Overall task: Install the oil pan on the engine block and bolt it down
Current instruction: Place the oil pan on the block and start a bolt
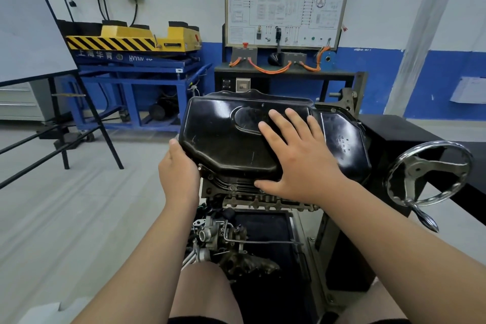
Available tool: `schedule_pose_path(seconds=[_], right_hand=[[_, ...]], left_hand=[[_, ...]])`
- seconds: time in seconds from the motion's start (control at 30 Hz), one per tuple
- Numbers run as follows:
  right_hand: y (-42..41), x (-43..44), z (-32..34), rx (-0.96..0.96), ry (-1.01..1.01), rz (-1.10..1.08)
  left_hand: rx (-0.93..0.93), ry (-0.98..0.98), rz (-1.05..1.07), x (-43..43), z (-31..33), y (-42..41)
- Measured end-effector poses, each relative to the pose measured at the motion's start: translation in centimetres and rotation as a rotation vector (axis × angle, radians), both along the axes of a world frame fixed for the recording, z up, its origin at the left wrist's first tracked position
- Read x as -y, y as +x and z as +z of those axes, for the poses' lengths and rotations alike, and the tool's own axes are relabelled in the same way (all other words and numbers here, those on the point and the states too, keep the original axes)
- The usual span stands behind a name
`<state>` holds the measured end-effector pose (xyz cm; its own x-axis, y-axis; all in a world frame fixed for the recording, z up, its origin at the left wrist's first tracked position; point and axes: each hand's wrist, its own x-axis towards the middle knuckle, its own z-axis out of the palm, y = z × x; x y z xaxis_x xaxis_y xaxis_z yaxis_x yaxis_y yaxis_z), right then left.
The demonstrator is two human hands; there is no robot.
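Note:
A black, glossy oil pan (223,134) lies bottom-up on top of the engine block (252,192), which hangs in a stand at the middle of the view. My right hand (297,152) lies flat on the pan's top with fingers spread and straight. My left hand (178,168) grips the pan's near-left edge, thumb on top, fingers hidden under the rim. No bolts or tools show near the pan's flange.
A chrome handwheel (428,173) with a crank handle sticks out on the stand's right side. Loose engine parts (228,247) sit below the block. A whiteboard easel (39,66) stands at left, a blue lift cart (139,71) and a training panel (286,2) behind.

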<state>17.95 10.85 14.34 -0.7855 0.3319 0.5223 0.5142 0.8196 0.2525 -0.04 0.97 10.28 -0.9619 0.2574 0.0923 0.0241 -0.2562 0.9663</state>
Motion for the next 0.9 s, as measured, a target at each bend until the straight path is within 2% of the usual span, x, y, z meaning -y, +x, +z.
schedule_pose_path(seconds=[0.9], right_hand=[[-0.08,0.25,0.25,0.028,0.018,-0.024]], left_hand=[[-0.012,-0.003,-0.020,0.58,0.06,0.03]])
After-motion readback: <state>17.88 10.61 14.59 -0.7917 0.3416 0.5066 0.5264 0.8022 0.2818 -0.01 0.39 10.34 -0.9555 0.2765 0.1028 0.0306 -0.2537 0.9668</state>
